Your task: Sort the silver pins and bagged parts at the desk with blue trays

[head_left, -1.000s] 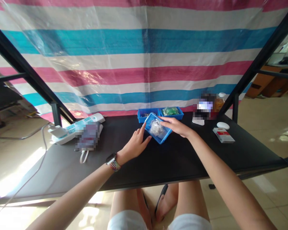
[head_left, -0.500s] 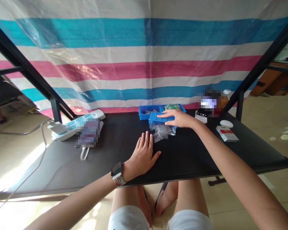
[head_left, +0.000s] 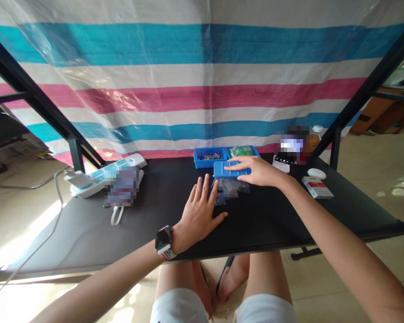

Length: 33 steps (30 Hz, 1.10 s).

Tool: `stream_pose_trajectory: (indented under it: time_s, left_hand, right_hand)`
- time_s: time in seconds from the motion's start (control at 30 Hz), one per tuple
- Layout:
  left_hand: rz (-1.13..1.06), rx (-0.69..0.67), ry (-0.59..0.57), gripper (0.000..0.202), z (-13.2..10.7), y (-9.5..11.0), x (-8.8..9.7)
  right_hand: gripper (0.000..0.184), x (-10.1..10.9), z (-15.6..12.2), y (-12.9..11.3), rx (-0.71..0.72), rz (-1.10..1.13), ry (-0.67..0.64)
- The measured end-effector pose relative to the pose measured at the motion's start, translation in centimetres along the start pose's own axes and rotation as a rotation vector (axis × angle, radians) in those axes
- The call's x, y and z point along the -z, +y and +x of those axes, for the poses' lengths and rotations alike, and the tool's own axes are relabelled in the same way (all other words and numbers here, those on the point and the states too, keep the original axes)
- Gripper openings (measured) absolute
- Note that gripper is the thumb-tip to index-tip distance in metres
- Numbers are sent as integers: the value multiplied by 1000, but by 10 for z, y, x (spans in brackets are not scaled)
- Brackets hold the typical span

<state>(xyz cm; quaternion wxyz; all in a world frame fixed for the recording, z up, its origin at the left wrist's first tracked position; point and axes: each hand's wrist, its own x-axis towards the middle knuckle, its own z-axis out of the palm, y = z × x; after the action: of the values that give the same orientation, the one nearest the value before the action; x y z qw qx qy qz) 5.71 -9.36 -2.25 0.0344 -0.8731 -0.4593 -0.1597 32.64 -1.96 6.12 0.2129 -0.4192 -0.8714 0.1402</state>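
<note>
In the head view, the hands are seen apart: the left hand [head_left: 198, 216] is spread palm down with nothing held, while a blue tray [head_left: 220, 170], tipped over at one o'clock from it, is gripped by the right hand [head_left: 263, 171]. Clear bags [head_left: 229, 188] are heaped on the black table [head_left: 148, 193] between one and two o'clock. Bags could be scattered or trapped if the tray were jerked or pressed down; the box of metal pieces [head_left: 202, 164] at twelve o'clock could be knocked by a backward swing.
</note>
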Motion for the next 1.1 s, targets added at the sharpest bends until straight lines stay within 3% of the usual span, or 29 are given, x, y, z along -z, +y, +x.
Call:
stream_pose_trajectory:
  time_s: [0.27, 0.43, 0.6, 0.8, 0.97, 1.1]
  left_hand:
    - [-137, -57, -92, 88, 7, -1, -6]
    - [-158, -92, -165, 81, 6, 2, -5]
    - [-174, -78, -167, 75, 6, 2, -1]
    - [-275, -70, -111, 62, 10, -5, 10]
    - [-550, 1, 16, 48, 20, -25, 23]
    - [-1144, 183, -60, 56, 31, -36, 31]
  right_hand:
    - [57, -10, -22, -4, 1, 81, 98]
    - [53, 8, -26, -5, 6, 116, 170]
    - [47, 30, -32, -13, -33, 174, 236]
    - [52, 52, -40, -4, -134, 449, 501]
    - [56, 23, -25, -6, -359, 928, 572]
    - [72, -26, -3, -38, -428, 1290, 568]
